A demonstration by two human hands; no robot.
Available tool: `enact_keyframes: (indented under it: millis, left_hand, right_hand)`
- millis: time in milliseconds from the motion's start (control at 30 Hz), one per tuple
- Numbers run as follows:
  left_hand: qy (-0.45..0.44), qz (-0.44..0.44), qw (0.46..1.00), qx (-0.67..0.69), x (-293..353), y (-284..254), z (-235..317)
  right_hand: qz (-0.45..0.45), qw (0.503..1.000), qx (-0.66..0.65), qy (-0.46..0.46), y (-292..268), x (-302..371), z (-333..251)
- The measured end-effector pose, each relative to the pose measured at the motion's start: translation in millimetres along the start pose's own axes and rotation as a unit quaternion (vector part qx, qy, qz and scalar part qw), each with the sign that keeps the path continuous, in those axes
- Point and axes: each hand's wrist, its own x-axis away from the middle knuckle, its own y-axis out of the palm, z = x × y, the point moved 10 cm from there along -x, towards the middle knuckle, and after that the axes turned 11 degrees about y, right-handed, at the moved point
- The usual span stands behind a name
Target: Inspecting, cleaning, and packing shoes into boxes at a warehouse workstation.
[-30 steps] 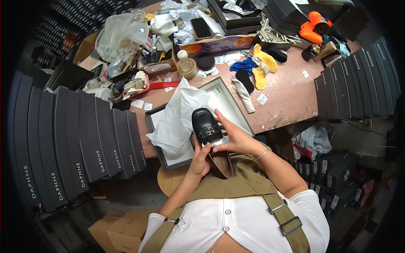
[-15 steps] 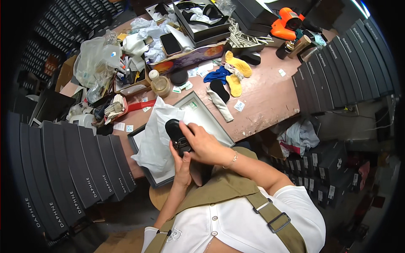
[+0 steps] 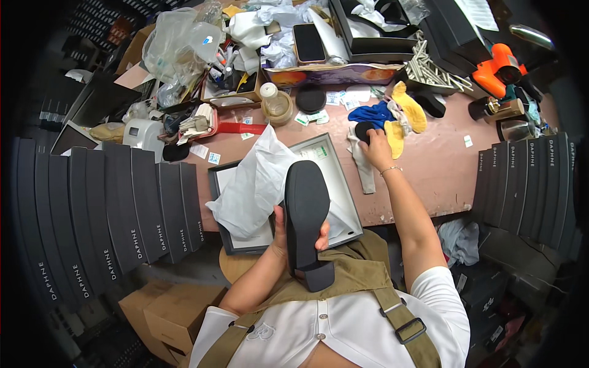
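Observation:
My left hand (image 3: 280, 240) is wrapped round a black shoe (image 3: 307, 205), holding it upright before me, with the flat sole and block heel facing up at me. Across the table, my right hand (image 3: 377, 152) has its fingers closed on a dark oval pad (image 3: 363, 129), partly hidden by them. Around that hand lie a blue cloth (image 3: 372, 115), a yellow cloth (image 3: 410, 109) and a long off-white cloth (image 3: 363, 165). Behind the shoe sits an open grey-edged shoe box (image 3: 346, 184) with white tissue paper (image 3: 251, 191) spilling over its left side.
Stacked dark shoe boxes (image 3: 119, 211) stand at the left, and more boxes (image 3: 524, 178) at the right. At the back are a glass jar (image 3: 277, 107), a phone (image 3: 308, 43), a tray of white sticks (image 3: 432, 66) and an orange heat-gun-like tool (image 3: 500, 67).
My right hand has left the shoe and moved forward and right to the dark pad. My left hand has turned the shoe so its sole shows. The view has shifted.

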Motion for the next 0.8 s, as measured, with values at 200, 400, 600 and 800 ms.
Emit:
enact_keyframes:
  millis: [200, 400, 600, 800]
  left_hand:
    - [-0.035, -0.109, 0.987, 0.109, -4.9, 5.6, -6.9]
    - [-0.013, 0.042, 0.999, 0.032, 13.8, -23.3, -8.0]
    - [-0.001, 0.110, 0.988, -0.106, 17.7, -27.2, 28.4]
    - [0.026, 0.122, 0.980, -0.157, 22.5, -48.6, 36.5]
  right_hand:
    - [0.059, 0.938, -0.297, 0.170, -9.0, -20.5, 51.0]
    - [-0.091, 0.989, 0.117, 0.005, 5.7, 12.1, 15.4]
    - [0.033, 0.969, -0.200, 0.143, -31.5, -11.5, 45.9]
    - [0.061, 0.998, -0.020, -0.028, -59.7, -35.1, -35.2]
